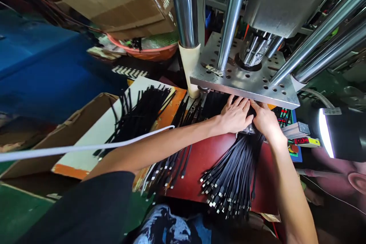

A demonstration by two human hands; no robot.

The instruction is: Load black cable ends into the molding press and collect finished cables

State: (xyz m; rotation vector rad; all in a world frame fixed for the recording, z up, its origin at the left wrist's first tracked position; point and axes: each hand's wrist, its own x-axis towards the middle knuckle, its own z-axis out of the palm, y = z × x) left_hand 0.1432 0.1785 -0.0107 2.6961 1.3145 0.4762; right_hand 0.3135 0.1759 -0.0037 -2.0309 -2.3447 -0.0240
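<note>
Rested left hand point(236, 116) and right hand point(265, 121) by cables point(233, 171) below plate point(237, 80) | looked partway, with pile point(140, 112) remaining | couldn't tell either grip

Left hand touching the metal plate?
Cannot tell. The head view shows the left hand by the edge of the metal plate, but no plain contact or gap.

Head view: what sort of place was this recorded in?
Likely a cable workshop or factory floor: a drilled metal plate with polished steel rods, black plug-ended cables fanned across a red worktop, and another cable bunch at left.
</note>
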